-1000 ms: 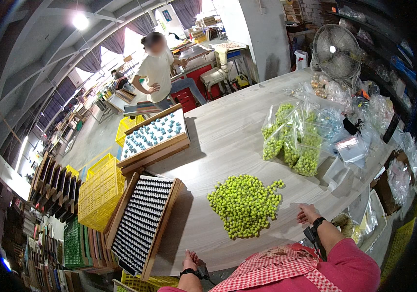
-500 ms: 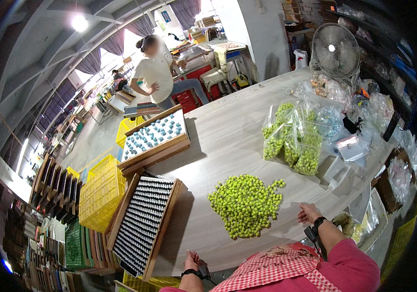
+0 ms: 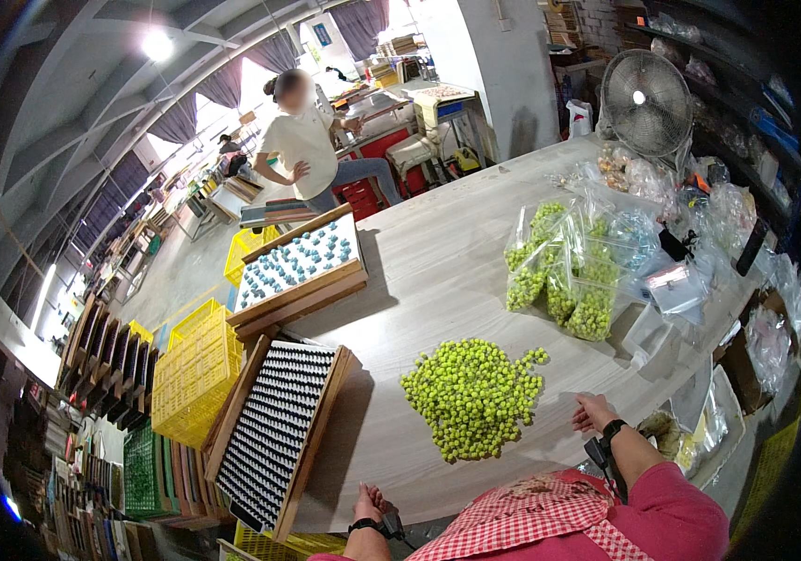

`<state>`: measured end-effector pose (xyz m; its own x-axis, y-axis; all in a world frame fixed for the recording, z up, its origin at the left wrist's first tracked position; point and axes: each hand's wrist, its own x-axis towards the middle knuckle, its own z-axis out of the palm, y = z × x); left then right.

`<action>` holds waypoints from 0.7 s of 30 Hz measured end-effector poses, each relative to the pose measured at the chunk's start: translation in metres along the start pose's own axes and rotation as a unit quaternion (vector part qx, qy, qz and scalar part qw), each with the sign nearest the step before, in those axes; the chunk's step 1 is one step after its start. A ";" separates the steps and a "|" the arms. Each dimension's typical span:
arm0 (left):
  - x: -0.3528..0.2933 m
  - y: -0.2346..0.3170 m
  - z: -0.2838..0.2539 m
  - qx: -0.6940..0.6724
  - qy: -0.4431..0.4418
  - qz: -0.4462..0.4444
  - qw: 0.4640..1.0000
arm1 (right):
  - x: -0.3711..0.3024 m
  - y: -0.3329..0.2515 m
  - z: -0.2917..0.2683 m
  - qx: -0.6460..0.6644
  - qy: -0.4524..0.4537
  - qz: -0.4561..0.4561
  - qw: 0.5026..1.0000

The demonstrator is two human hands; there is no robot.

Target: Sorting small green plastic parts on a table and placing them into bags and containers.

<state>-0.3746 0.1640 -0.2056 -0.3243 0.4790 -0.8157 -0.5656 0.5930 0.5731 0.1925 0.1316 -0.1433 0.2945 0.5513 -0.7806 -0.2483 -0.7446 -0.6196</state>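
A loose pile of small yellow-green beads (image 3: 472, 400) lies on the table in front of me. My right hand (image 3: 594, 412) rests at the table's near edge, right of the pile, fingers loosely bent and apart, with nothing in it. Lower left of the pile, my left hand (image 3: 370, 505) is also at the edge, empty, its fingers partly hidden but loosely apart. To its left, a wooden-framed tray (image 3: 279, 421) carries close rows of small pale pieces on dark strips. Beyond the pile stand clear plastic bags (image 3: 569, 271) of similar green beads.
A second wooden tray (image 3: 300, 262) holds blue pieces on white. Yellow crates (image 3: 197, 374) stand at the left. A fan (image 3: 645, 103), plastic bags and a clear scoop-like container (image 3: 648, 335) crowd the right side. A person (image 3: 302, 150) sits beyond the table.
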 end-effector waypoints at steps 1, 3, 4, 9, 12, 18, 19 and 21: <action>0.001 0.000 0.000 0.000 0.000 0.000 1.000 | 0.002 0.001 0.000 -0.002 0.000 0.004 1.000; 0.003 0.001 -0.001 0.008 -0.007 -0.010 1.000 | 0.006 0.004 -0.001 -0.004 0.000 0.008 1.000; 0.003 0.002 -0.001 0.008 -0.007 -0.010 1.000 | 0.006 0.004 -0.001 -0.006 -0.001 0.008 1.000; -0.001 0.002 0.000 0.013 0.013 -0.014 1.000 | 0.002 0.000 0.002 -0.016 0.003 0.004 1.000; -0.013 0.005 0.009 0.034 -0.007 0.006 0.999 | 0.007 0.005 -0.003 0.000 -0.004 0.017 1.000; -0.003 0.004 -0.002 0.024 -0.015 0.001 1.000 | -0.010 -0.007 0.005 -0.006 0.003 0.022 1.000; -0.002 0.004 -0.001 0.024 -0.015 0.001 1.000 | -0.012 -0.008 0.005 -0.009 0.008 0.015 1.000; -0.001 0.003 0.000 0.034 0.007 -0.001 0.999 | -0.012 -0.007 0.005 -0.012 0.014 0.008 1.000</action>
<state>-0.3758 0.1657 -0.2033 -0.3348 0.4688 -0.8174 -0.5130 0.6369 0.5755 0.1861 0.1323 -0.1295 0.3162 0.5296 -0.7871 -0.2311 -0.7617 -0.6053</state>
